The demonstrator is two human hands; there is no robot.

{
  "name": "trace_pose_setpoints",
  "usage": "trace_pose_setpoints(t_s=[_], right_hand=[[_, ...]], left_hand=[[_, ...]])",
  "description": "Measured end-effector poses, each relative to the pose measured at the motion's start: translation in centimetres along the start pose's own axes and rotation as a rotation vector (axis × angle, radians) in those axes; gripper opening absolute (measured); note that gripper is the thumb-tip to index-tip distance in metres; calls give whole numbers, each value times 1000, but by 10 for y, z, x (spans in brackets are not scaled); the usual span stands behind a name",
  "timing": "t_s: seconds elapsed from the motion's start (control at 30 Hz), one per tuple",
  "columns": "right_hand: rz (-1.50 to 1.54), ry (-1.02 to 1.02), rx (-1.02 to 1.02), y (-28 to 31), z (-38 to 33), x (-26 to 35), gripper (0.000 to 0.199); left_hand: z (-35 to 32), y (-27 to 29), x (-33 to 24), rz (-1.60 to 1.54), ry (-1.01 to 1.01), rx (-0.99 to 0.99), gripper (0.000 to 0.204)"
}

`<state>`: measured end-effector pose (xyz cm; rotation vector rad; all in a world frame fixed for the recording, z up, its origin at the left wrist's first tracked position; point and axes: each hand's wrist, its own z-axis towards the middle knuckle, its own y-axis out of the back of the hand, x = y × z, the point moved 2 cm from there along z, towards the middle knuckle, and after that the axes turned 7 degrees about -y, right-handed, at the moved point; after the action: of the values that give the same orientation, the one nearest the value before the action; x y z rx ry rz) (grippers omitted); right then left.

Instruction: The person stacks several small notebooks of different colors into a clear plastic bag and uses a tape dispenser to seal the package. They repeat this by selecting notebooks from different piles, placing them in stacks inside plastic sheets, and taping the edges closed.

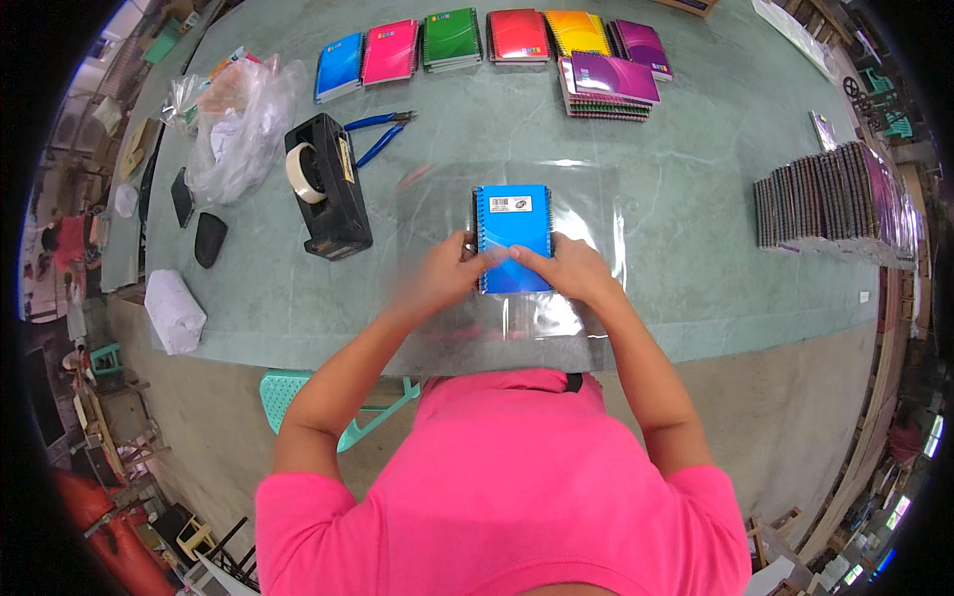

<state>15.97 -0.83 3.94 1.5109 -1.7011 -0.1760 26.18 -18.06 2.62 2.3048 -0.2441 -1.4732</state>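
Observation:
Between my two hands is a stack of spiral notebooks, a blue notebook [514,226] on top with a white barcode label near its far edge. My left hand [455,270], slightly blurred, grips the stack's left side by the spiral, thumb lying on the blue cover. On the opposite side my right hand [568,266] holds the edge, its thumb also on the cover. The fingers under the stack are hidden. Beneath it, a clear plastic sheet [586,214] lies spread on the green table [696,199].
Along the far side stand piles of notebooks: blue [339,68], pink [390,53], green [451,38], red [518,36], yellow [576,33] and purple [616,74]. Wrapped notebooks [825,199] line the right. Leftward are a tape dispenser [343,189], pliers [378,134] and plastic bag [238,129].

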Motion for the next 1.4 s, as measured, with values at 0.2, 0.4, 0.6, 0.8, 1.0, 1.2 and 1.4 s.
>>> trace_pose_setpoints(t_s=[0.2, 0.4, 0.6, 0.8, 1.0, 1.2, 1.4], right_hand=[[394, -62, 99, 8, 2, -34, 66], [676, 146, -199, 71, -31, -70, 52], [581, 93, -291, 75, -55, -135, 46], [867, -70, 90, 31, -60, -159, 52], [1258, 14, 163, 4, -27, -99, 43], [469, 117, -133, 38, -29, -62, 16], [134, 411, -153, 33, -29, 8, 20]], left_hand=[[-60, -32, -77, 268, -723, -242, 26], [-24, -162, -36, 460, -884, -107, 19], [-15, -172, -34, 487, -903, -193, 21], [-15, -165, -32, 341, -861, -170, 10], [-40, -146, -45, 287, -976, -151, 12], [-51, -84, -64, 300, -1031, -348, 32], [24, -13, -22, 320, -544, -579, 50]])
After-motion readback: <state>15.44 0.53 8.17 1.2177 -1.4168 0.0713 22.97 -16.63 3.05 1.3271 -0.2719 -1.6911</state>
